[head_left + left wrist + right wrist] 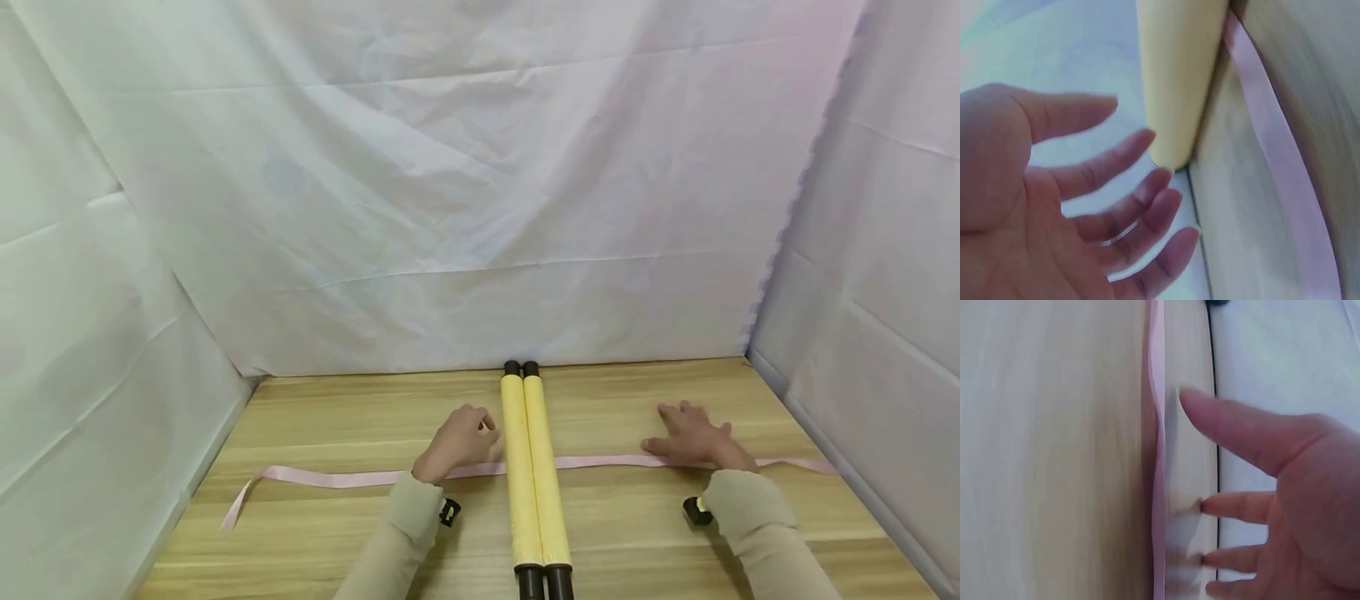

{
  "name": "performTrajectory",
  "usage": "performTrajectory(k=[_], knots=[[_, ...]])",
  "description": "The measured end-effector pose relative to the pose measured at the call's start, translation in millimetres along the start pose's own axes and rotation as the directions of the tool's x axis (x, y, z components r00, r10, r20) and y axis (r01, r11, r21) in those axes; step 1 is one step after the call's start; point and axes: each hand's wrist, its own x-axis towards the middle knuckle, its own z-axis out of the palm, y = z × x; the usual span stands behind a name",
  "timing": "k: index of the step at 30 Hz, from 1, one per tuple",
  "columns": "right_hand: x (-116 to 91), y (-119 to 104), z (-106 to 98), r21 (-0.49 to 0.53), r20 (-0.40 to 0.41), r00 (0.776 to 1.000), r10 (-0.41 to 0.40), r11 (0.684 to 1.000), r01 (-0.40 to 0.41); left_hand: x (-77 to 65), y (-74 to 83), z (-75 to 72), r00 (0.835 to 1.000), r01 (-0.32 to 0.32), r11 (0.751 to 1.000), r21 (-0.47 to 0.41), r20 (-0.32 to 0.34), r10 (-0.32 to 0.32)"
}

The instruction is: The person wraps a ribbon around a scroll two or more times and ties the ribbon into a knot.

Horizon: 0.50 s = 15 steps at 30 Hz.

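Two yellow tubes (534,475) with black ends lie side by side on the table, pointing away from me. Beneath them a pink ribbon (345,480) runs crosswise, its left end bent toward me. My left hand (459,437) hovers just left of the tubes, over the ribbon; in the left wrist view its fingers are loosely bent with nothing between them, close to a tube (1185,75). Over the ribbon's right part is my right hand (688,435), fingers spread and palm down. In the right wrist view its fingertips are at the tabletop beside the ribbon (1157,462).
The wood-grain table (360,417) is bounded by white cloth at the back (465,183), left and right. The tubes' far ends reach the back cloth, and their near black ends run past the bottom of the head view. Each wrist carries a small black camera.
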Motion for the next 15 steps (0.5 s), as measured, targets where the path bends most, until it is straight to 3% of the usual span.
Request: performTrajectory(k=[7, 15], knots=[[13.3, -32.4, 8.1, 0.036, -0.035, 0.990, -0.140, 0.989, 0.141, 2.2, -14.4, 4.5, 0.988, 0.017, 0.999, -0.030, 0.153, -0.012], [23.1, -75.6, 22.3, 0.216, 0.047, 0.951, -0.306, 0.933, 0.289, 1.6, -16.6, 10.4, 0.978, 0.007, 1.000, -0.019, 0.207, -0.003]])
